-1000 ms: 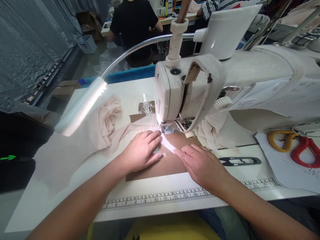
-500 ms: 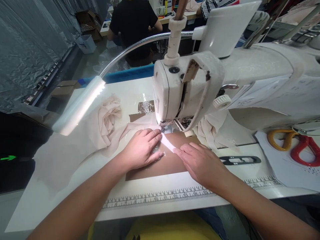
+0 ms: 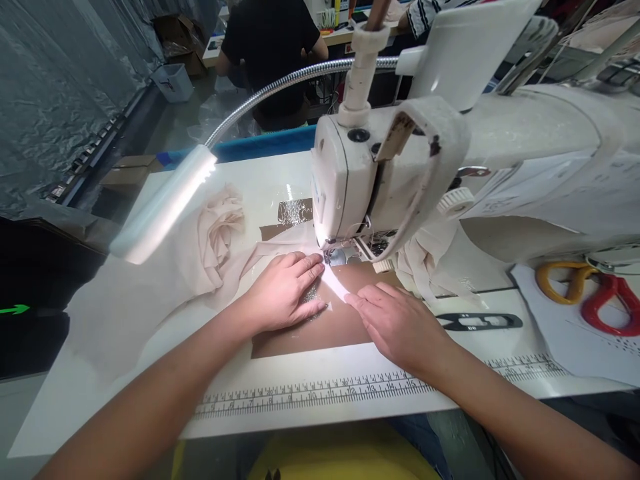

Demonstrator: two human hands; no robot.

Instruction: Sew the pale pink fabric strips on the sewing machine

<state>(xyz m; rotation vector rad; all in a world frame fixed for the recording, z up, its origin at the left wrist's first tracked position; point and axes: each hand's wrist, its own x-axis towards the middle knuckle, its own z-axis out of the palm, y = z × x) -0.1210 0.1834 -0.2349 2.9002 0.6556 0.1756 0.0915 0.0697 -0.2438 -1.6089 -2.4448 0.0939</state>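
At the sewing machine point(image 3: 336, 177), a pale fabric strip point(image 3: 336, 283) runs under the presser foot point(image 3: 327, 257). My left hand point(image 3: 280, 291) lies flat just left of the foot, fingertips on the fabric and thumb spread away from the fingers. My right hand point(image 3: 400, 323) is closed, pinching the strip's near end between thumb and fingers. Beneath both hands is a smooth brown sheet point(image 3: 300, 341) on the machine table. Sheer pale cloth point(image 3: 220, 230) trails from the foot toward the left and lies bunched there.
A lit lamp point(image 3: 165, 207) on a bendy neck hangs over the left side. Black thread snips point(image 3: 480, 322), red-handled scissors point(image 3: 613, 303) and paper point(image 3: 550, 333) lie at right. A printed ruler point(image 3: 320, 393) follows the front edge. Beyond sits a person in black point(image 3: 270, 47).
The view has shifted slightly, so the machine head appears a little farther right. Both hands keep nearly the same places on the fabric, and the strip's visible part looks slightly more curved.
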